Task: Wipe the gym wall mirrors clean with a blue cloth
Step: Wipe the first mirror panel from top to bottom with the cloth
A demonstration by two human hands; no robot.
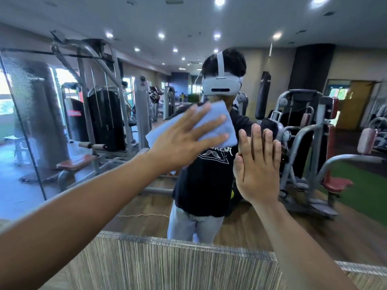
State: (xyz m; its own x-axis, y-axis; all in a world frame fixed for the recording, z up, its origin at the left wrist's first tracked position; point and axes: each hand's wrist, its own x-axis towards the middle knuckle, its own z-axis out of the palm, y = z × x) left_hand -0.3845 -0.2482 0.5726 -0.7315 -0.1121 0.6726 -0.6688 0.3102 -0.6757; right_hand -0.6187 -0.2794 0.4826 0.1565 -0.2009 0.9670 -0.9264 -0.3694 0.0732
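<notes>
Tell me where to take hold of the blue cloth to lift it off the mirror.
Pinch the cloth at its lower right corner, coming from the right with the right hand. It lies flat on the mirror under the spread left hand. That corner pokes out past the fingertips, so it looks the freest part.

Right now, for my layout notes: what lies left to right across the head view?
Mirror joint, left hand pressing the blue cloth, right hand held flat, reflected red-seat machine.
</notes>
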